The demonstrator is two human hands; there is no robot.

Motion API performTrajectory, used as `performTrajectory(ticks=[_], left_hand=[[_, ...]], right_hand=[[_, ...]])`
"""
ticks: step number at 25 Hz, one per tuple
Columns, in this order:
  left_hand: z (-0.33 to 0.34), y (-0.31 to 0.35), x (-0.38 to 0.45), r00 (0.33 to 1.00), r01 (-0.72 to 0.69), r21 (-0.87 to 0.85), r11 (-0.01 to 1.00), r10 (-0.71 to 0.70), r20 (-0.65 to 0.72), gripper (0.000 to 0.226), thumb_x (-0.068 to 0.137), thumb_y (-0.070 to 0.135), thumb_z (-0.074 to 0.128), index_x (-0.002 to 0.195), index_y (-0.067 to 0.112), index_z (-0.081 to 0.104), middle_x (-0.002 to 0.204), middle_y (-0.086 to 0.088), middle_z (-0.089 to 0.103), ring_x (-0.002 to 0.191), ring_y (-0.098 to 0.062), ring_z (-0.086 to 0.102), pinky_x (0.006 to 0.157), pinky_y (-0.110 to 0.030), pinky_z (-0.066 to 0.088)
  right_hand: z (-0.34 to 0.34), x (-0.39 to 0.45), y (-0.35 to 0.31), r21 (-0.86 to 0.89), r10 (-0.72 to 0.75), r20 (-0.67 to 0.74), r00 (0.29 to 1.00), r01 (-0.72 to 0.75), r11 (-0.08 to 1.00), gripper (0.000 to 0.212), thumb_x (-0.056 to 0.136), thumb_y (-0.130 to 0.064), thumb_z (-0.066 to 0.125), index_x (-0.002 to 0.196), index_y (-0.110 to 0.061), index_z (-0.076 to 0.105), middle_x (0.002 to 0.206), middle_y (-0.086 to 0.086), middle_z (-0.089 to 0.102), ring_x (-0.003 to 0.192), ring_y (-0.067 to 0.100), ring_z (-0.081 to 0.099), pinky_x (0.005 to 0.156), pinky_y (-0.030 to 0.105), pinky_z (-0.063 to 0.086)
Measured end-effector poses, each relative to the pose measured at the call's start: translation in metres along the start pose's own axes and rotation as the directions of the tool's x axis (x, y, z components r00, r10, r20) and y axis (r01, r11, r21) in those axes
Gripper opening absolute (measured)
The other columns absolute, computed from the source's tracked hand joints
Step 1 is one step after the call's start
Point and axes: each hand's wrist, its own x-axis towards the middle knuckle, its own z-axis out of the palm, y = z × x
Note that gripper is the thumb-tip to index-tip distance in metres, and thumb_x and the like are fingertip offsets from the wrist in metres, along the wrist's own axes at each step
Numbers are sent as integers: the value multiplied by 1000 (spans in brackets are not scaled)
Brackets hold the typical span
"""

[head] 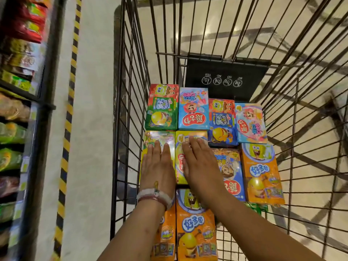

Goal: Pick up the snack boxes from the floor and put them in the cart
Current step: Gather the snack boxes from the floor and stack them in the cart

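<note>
Several snack boxes lie flat, side by side, on the bottom of the black wire cart point(131, 95). My left hand point(157, 162) rests flat, fingers straight, on a yellow-green box point(150, 137) at the cart's left side. My right hand point(197, 162) lies flat on the yellow box point(179, 166) beside it. A green box point(162, 113), a light blue box point(194, 110), a dark blue box point(223, 127) and a pale blue box point(251, 123) form the far row. Orange boxes lie at the right point(261, 176) and below my arms point(195, 230).
A black plastic flap point(226, 78) with warning icons stands at the cart's far end. Store shelves point(20, 91) full of snack bags run along the left. A yellow-black striped line point(69, 113) marks the pale floor between shelf and cart.
</note>
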Motion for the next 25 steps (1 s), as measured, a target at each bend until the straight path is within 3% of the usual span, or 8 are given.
performTrajectory(ticks=[4, 8, 10, 12, 16, 18, 22, 25], left_hand=[[-15, 5, 5, 993, 18, 8, 1000, -19, 113, 57, 99, 14, 32, 151, 14, 10, 159, -11, 2, 146, -27, -1, 117, -34, 3], [-43, 4, -7, 981, -71, -182, 981, 102, 166, 57, 99, 14, 38, 150, 10, 15, 158, -11, 13, 145, -24, 10, 115, -29, 9], [-73, 0, -31, 977, -193, -299, 934, 212, 33, 53, 97, 15, 43, 148, 10, 26, 153, -10, 27, 141, -22, 25, 112, -26, 18], [-114, -10, -69, 933, -351, -328, 877, 295, -207, 49, 94, 23, 48, 141, 10, 41, 144, -9, 42, 131, -22, 40, 104, -24, 26], [-199, -46, -152, 778, -519, -144, 843, 395, -489, 70, 77, 55, 37, 126, 10, 57, 125, -11, 60, 113, -30, 57, 94, -33, 42], [-249, -73, -196, 772, -474, -21, 880, 405, -490, 83, 72, 66, 29, 134, 16, 50, 137, -7, 51, 125, -27, 49, 103, -37, 36], [-327, -131, -285, 840, -244, 302, 921, 357, -408, 106, 56, 84, -2, 149, 36, 11, 159, 5, 9, 145, -16, 11, 116, -36, 13], [-352, -159, -351, 858, -63, 378, 924, 244, -452, 124, 39, 93, -22, 149, 41, 3, 159, 8, 1, 146, -15, 0, 116, -44, 6]], right_hand=[[-13, 13, 2, -52, -33, 82, 996, 38, 998, 44, 82, -28, 45, 112, -6, 68, 119, 18, 65, 107, 35, 63, 85, 44, 53], [-50, 13, -1, -54, -79, 184, 980, 90, 994, 57, 69, -27, 75, 121, -6, 64, 118, 22, 64, 102, 43, 63, 75, 52, 56], [-86, 8, -14, -44, -91, 168, 982, 99, 994, 69, 58, -27, 86, 120, -7, 64, 118, 22, 64, 100, 43, 65, 71, 52, 55], [-130, -1, -30, -8, -145, 112, 983, 146, 989, 65, 62, -27, 83, 120, -5, 64, 117, 22, 65, 101, 42, 65, 73, 52, 55], [-233, -15, -75, -75, -293, -12, 956, 291, 954, 61, 71, -40, 60, 122, -6, 63, 116, 20, 66, 102, 40, 65, 78, 53, 53], [-291, -24, -112, -119, -377, -64, 924, 368, 922, 69, 72, -49, 57, 128, -9, 58, 122, 20, 63, 106, 39, 63, 83, 52, 52], [-388, -43, -189, -144, -504, -122, 855, 487, 861, 79, 84, -72, 30, 141, -18, 44, 139, 16, 50, 124, 37, 50, 98, 53, 43], [-434, -63, -245, -202, -565, -57, 823, 544, 814, 95, 72, -81, 2, 147, -32, 30, 155, 6, 29, 140, 29, 30, 111, 49, 27]])
